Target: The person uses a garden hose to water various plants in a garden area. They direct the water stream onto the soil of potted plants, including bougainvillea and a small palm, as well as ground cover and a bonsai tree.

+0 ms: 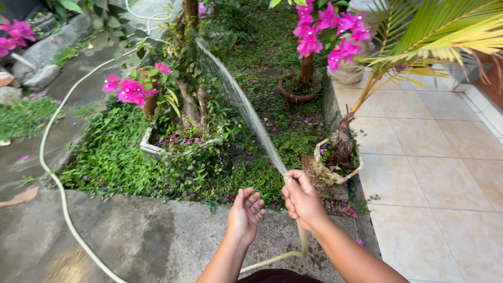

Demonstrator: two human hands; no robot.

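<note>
My right hand [303, 200] grips the end of a pale yellow garden hose [304, 238], thumb over the opening. A fan of water [238, 99] sprays up and to the far left over the garden bed. My left hand [245, 212] floats open beside it, palm turned inward, fingers apart, holding nothing. The hose runs down from my right hand, curves under my forearm and loops away across the wet concrete [131, 236] on the left.
A green bed with pink-flowered shrubs [133, 91] lies ahead. A small potted palm [338, 157] stands by the beige tiled patio [429, 173] on the right. A flowering tree in a round pot [298, 90] is further back. Stones line the far left.
</note>
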